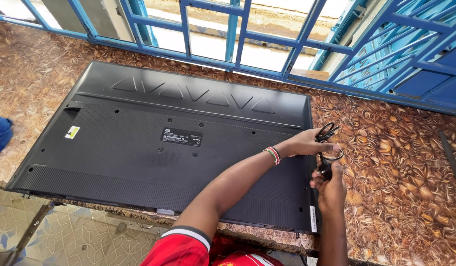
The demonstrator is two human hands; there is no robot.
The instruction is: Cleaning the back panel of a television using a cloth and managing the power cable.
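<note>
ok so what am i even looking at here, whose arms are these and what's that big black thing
This is one picture from a camera worn on a person's head, looking down, so the arms are that person's own. The big black thing is a flat television lying face down on a brown patterned counter, its back panel up. At its right edge both hands hold a coiled black power cable: the left hand grips the loops, and the right hand holds the plug end below. A beaded bracelet sits on the left wrist. Blue window bars run behind.

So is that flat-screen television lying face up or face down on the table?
Face down: the television shows its black back panel, with vent grilles, screw holes and labels, flat on the patterned table.
</note>
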